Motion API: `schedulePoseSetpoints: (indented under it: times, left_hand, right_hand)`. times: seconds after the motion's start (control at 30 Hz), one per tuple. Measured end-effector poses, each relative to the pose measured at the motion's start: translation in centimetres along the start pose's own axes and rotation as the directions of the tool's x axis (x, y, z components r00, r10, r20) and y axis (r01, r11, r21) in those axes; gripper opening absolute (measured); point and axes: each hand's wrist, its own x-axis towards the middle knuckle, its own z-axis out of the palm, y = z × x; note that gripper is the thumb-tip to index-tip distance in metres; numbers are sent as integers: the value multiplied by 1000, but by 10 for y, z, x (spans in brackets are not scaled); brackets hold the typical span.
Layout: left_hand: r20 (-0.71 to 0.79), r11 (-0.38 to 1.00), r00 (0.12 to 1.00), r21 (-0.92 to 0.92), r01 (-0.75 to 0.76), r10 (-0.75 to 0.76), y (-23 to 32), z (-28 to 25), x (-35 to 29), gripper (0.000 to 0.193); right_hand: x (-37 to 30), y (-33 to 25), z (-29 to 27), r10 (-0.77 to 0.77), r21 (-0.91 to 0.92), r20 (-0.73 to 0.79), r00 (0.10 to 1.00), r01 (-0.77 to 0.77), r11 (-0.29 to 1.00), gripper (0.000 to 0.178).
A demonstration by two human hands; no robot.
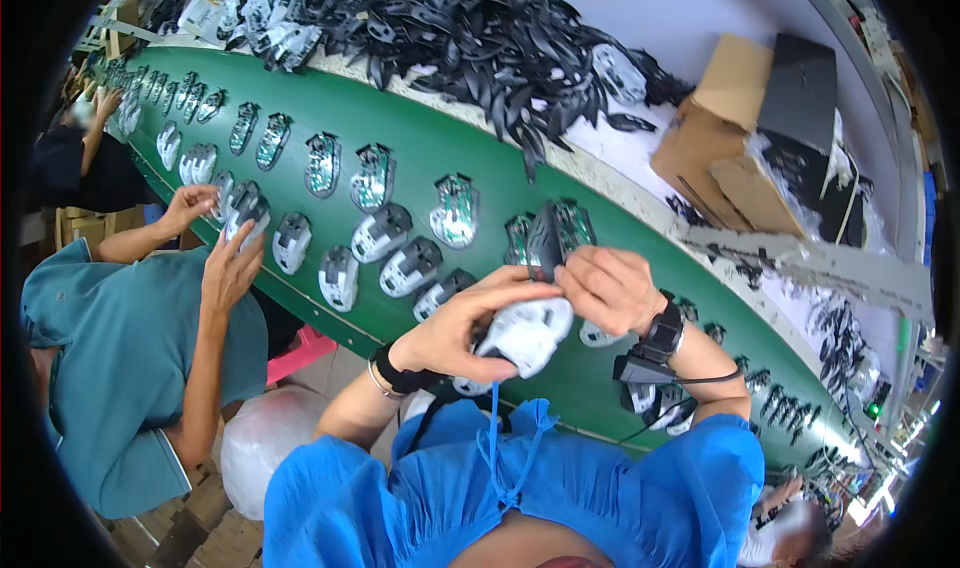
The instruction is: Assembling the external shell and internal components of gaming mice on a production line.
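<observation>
Above the green work surface, my left hand is closed around a pale grey-white computer mouse body. Its thumb lies along the near side of the body. My right hand is just beyond and to the right, with fingers pinched on a dark, curved mouse cover piece that stands nearly upright. The left fingertips reach close to this dark piece; whether they touch it I cannot tell. Beneath and behind it lie mouse bases with exposed circuit boards.
Rows of half-built mice and open circuit-board bases line the green conveyor belt. A heap of black plastic parts covers the far ledge, beside a torn cardboard box. At left, a co-worker in a teal shirt handles mice.
</observation>
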Motion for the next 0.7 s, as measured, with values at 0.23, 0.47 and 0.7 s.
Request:
schedulePoseSetpoints:
  times: [0.23,0.47,0.7]
  left_hand:
    - [-3,982,1000,190,24,-24,21,40,-9,79]
    - [24,924,999,380,-43,36,32,71,-19,78]
    - [-131,987,990,141,73,-55,37,94,-32,74]
  right_hand:
    - [-35,-69,-43,794,693,236,560,-670,267,28]
    - [-30,-93,-65,805,610,317,502,-758,232,16]
    - [-36,-108,-60,987,609,15,162,-784,119,10]
